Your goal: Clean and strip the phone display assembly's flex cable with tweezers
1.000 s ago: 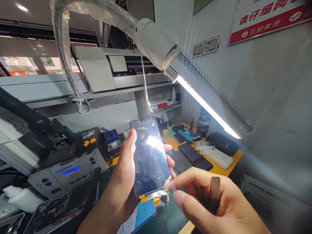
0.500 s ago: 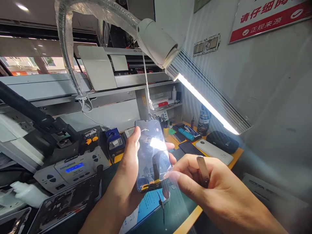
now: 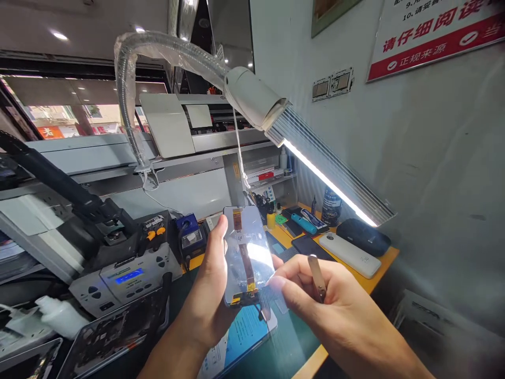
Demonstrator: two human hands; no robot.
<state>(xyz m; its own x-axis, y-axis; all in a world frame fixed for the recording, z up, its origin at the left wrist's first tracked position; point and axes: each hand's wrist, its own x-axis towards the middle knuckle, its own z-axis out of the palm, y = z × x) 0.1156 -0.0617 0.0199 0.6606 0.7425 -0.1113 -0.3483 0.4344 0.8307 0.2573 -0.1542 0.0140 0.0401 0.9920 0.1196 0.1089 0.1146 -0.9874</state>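
Note:
A phone screen (image 3: 242,258) is held up in my left hand (image 3: 211,276), its back side facing me. The thumb lies along the left edge and fingertips show behind the right edge. An orange-brown flex cable runs down the back to a yellow and black strip at the bottom. At the lower right corner, my right hand (image 3: 319,295) pinches the edge of a clear film (image 3: 278,299); how much of it still clings to the screen I cannot tell. A flat metal tool (image 3: 316,278), partly hidden, is tucked between the fingers of that hand.
A lit lamp (image 3: 327,176) hangs overhead on a flexible neck. A blue-and-white sheet (image 3: 250,337) lies beneath my hands. A white phone (image 3: 349,255) and a black case (image 3: 363,236) are at right; a grey station with a display (image 3: 126,276) and an opened tablet (image 3: 114,337) at left.
The camera view has tilted up, so the surroundings sit lower. The screen's angle to the light has changed, and its flex cable shows more clearly. Both hands keep their hold.

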